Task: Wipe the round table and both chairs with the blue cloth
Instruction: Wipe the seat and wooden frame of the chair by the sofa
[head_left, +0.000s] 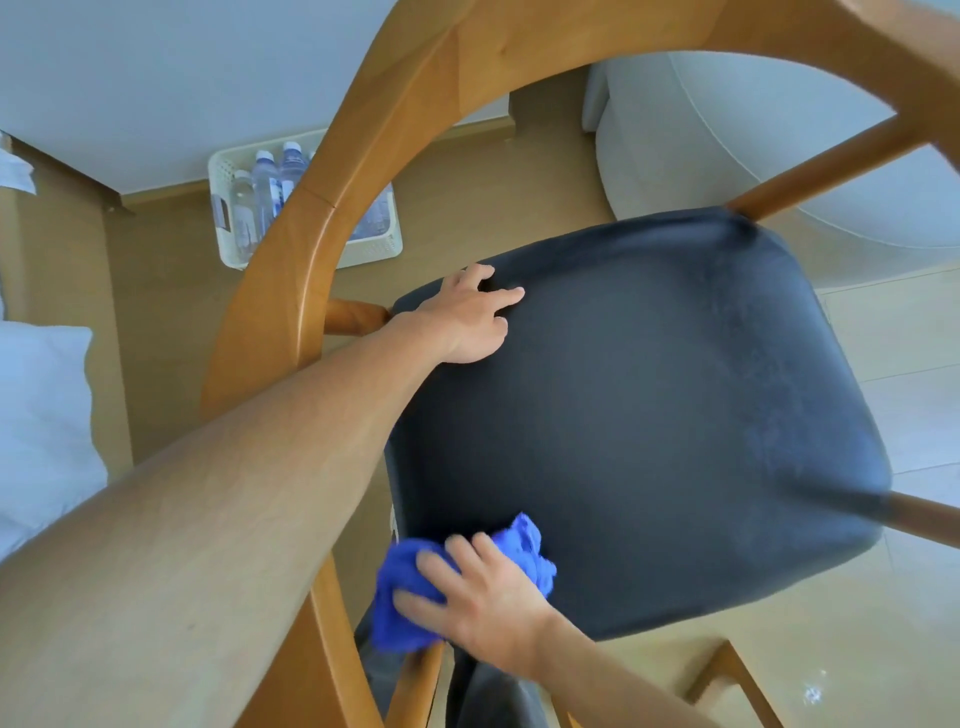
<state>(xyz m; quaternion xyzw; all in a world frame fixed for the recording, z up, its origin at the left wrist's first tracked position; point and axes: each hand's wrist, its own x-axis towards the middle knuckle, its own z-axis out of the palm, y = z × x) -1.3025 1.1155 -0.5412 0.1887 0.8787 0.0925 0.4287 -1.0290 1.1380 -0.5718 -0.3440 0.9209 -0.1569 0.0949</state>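
We are wiping a chair (649, 405) now. Our right hand (483, 608) holds the blue cloth (410, 587), bunched up, with the fingers curled over it. The cloth sits on the near corner of the dark seat and hangs a little past the edge on the thumb side. Our left hand (470, 312) rests on the far corner of the seat, across from the cloth. Its fingers are spread and hold nothing. It looks like it keeps the chair steady.

To do this step well, we think we should press the cloth flat, not in a ball, so more of it touches the seat. Then we should push it in long lines away from the cloth hand, toward the far side, and go over the rim too. The resting hand will have to lift so we can clean under it.

There is lots of open seat ahead of the cloth. Close behind the cloth hand is the curved wooden back (322, 249) of the chair, so our elbow has little room there. A wooden leg (924, 519) sticks out past the far edge of the seat. On the floor beyond the resting hand is a white basket (228, 249) with bottles (267, 187). We cannot see the round table or the other chair.
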